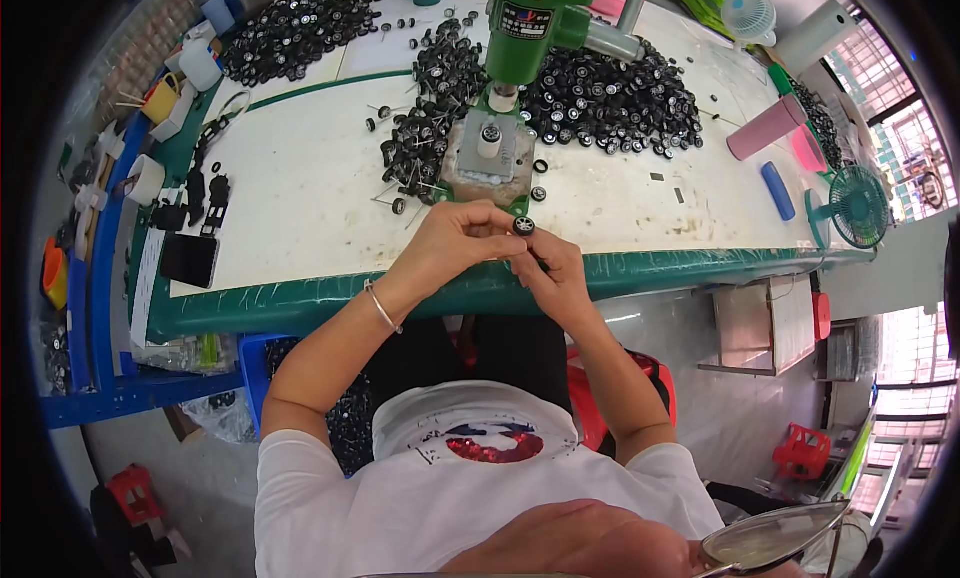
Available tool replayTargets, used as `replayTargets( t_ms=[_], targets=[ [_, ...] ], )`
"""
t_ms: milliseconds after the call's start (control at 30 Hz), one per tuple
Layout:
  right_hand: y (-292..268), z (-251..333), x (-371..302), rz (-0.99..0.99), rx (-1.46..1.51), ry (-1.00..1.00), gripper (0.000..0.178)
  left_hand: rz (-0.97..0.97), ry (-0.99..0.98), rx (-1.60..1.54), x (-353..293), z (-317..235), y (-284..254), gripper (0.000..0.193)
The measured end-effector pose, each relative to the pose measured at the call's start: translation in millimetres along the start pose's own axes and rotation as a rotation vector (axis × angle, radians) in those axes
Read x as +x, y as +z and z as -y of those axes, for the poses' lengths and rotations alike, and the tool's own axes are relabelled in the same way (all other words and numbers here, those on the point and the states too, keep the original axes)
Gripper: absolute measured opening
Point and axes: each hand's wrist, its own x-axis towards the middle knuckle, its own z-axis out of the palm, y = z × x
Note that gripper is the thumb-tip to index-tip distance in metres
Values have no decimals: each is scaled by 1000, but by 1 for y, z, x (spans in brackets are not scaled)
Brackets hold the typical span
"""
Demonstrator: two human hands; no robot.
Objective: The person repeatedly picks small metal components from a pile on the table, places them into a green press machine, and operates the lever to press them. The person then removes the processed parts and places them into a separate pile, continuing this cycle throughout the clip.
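Note:
Just above the table's front edge, a small black toy wheel with a silver hub is held between the fingertips of both hands. My left hand pinches it from the left, thumb and forefinger meeting at its rim. From the right, my right hand closes its fingers against it; a bit of something dark shows between those fingers, too small to name. Straight ahead of the hands stands a green press. On the press's metal plate, under the ram, a pale round holder carries another wheel.
Piles of black wheels lie right of the press, with wheels on thin axles to its left and another heap far left. A phone, pink cup, blue cylinder and green fan stand around.

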Motion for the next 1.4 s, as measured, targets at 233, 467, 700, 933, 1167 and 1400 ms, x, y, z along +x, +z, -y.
replayTargets(
  t_ms=[233, 467, 700, 933, 1167, 1400],
  targets=[
    [-31, 13, 33, 35, -163, -59, 13, -194, 15, -167, 26, -17, -25, 8],
    [-43, -17, 54, -50, -584, 41, 18, -521, 258, -208, 56, -9, -59, 11],
    [-43, -29, 61, -98, -512, 71, 17, -405, 238, -231, 51, 5, -53, 14],
    [-34, -6, 100, -213, -359, -154, 17, -434, 248, -224, 54, 3, -57, 13],
    [-20, 7, 112, -235, -292, -250, 17, -461, 324, -154, 63, -17, -50, 13],
    [-54, -48, 71, -201, -617, -24, 20, -476, 338, 201, 75, -13, -49, 15]
  ],
)
